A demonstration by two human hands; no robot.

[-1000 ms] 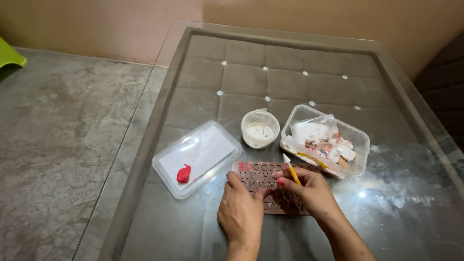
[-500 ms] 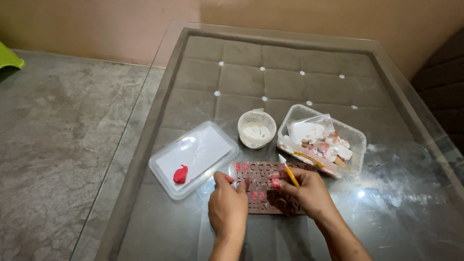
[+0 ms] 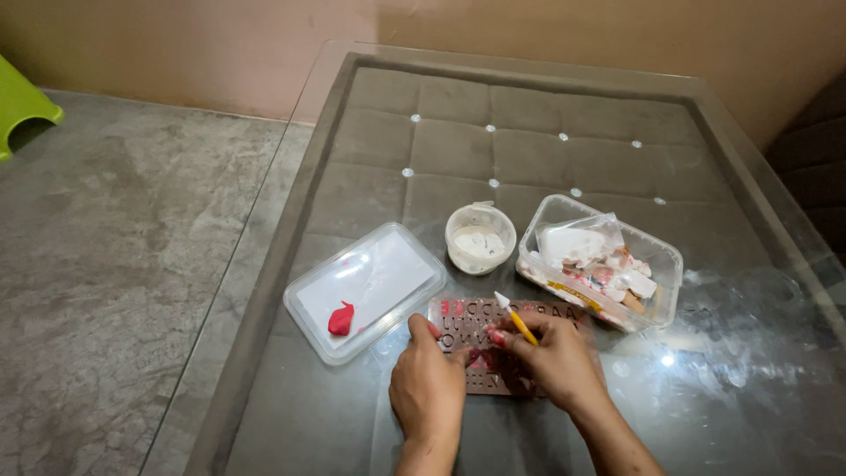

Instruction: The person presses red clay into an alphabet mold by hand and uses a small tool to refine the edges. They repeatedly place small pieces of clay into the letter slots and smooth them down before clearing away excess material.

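We steady the letter mould (image 3: 493,348) flat on the counter (image 3: 723,388) with our left hand (image 3: 429,388) pressing down, while our right hand (image 3: 555,357) pinches the yellow tool (image 3: 516,319), working gently cavity by cavity.

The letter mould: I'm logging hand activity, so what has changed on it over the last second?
Little changed. Both hands shifted slightly on the letter mould: the left hand keeps pressing its left part, and the right hand still grips the yellow tool, its white tip pointing up and away. The lid with the red lump, the round tub and the clear box stayed put.
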